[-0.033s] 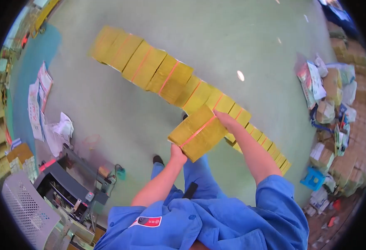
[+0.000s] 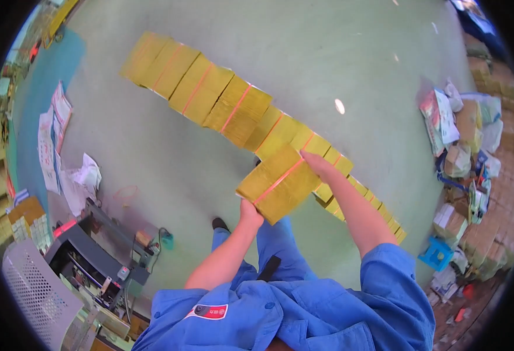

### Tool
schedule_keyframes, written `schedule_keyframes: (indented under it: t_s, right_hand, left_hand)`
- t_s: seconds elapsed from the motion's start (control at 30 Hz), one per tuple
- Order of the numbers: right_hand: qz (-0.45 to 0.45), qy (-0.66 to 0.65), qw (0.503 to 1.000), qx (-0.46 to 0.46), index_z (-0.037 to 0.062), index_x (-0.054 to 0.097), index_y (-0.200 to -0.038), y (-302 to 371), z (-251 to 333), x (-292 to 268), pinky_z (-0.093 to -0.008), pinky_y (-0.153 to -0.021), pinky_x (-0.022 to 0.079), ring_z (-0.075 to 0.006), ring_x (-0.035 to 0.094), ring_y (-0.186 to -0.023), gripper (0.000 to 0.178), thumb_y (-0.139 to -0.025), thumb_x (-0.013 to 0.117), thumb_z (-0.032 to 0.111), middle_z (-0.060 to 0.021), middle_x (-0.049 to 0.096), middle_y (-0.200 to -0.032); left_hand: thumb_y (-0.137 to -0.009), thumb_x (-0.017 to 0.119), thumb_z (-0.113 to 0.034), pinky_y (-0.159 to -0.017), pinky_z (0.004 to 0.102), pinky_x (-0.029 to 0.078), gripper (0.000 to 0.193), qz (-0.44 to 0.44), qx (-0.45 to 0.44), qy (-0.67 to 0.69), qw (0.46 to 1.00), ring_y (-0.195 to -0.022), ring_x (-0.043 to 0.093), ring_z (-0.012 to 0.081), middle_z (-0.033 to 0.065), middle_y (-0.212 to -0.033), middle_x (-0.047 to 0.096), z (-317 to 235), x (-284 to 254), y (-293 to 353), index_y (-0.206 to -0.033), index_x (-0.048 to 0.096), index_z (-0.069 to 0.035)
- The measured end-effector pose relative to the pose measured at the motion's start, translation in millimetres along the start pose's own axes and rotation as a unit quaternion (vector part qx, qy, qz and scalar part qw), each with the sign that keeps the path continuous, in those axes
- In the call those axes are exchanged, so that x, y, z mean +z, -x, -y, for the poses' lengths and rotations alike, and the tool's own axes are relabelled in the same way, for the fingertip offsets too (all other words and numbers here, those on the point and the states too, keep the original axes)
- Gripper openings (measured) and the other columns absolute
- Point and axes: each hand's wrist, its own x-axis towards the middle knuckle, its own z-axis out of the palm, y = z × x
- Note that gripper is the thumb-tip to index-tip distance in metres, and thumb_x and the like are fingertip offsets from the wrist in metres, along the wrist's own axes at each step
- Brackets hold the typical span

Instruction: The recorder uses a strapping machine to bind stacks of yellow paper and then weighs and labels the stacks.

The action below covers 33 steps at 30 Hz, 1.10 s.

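Between my two hands is a rectangular yellow bundle (image 2: 275, 186), wrapped in paper or card, with a pink strap around its middle. My left hand (image 2: 250, 214) grips its near left corner, fingers mostly hidden underneath. At the far right edge, my right hand (image 2: 317, 166) is closed on it, close to the strap. Beyond the bundle a long row of similar yellow bundles (image 2: 201, 90) runs from the far left to the near right, several of them with pink straps. The held bundle overlaps this row in view; whether it touches cannot be told.
A dark machine (image 2: 93, 263) stands at the lower left beside a grey perforated panel (image 2: 40, 292). White sheets (image 2: 84, 178) lie on the green floor at the left. Stacked parcels (image 2: 459, 161) and a blue plastic item (image 2: 436, 253) line the right side.
The view has shifted very slightly. Both hands keep the same hold on the yellow bundle, and the row stays as it was.
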Motion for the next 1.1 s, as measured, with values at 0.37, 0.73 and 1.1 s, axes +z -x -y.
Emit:
schedule_keyframes:
  t_s: [0.37, 0.73, 1.1]
  right_hand:
    - [0.090, 0.089, 0.988, -0.086, 0.0038, 0.055, -0.131, -161.8, 94.3, -38.3, -0.0392, -0.101, 0.039, -0.0246, 0.052, -0.118, 0.058, -0.098, 0.039, 0.049, -0.0124, 0.057, -0.129]
    - [-0.096, 0.197, 0.961, -0.169, 0.0046, 0.050, -0.133, -179.9, 85.4, -4.9, -0.0376, -0.107, 0.034, -0.0282, 0.048, -0.126, 0.055, -0.098, 0.036, 0.044, -0.0153, 0.054, -0.133]
    - [-0.170, 0.299, 0.894, -0.288, -0.0044, 0.061, -0.107, -1.8, -23.7, 33.3, -0.0405, -0.082, 0.047, -0.0290, 0.061, -0.093, 0.033, -0.092, 0.051, 0.023, -0.0182, 0.065, -0.099]
  left_hand:
    - [-0.099, 0.036, -0.042, -0.099, 0.0492, 0.044, 0.049, -0.029, 0.042, 0.079, 0.996, -0.120, 0.052, 0.0297, 0.0108, -0.135, 0.051, -6.6, 49.3, -155.1, -0.134, 0.047, -0.010]
    - [-0.092, 0.033, -0.064, -0.104, 0.0659, 0.026, 0.080, -0.095, -0.004, -0.019, 0.995, -0.141, 0.026, 0.0317, 0.0060, -0.159, 0.015, -35.1, 19.4, -131.2, -0.151, 0.016, -0.013]
    - [-0.093, 0.051, -0.039, -0.092, 0.0533, 0.046, 0.076, -0.344, 0.140, 0.040, 0.928, -0.122, 0.049, 0.0377, 0.0145, -0.151, 0.028, 27.6, -365.9, 202.1, -0.153, 0.008, -0.021]
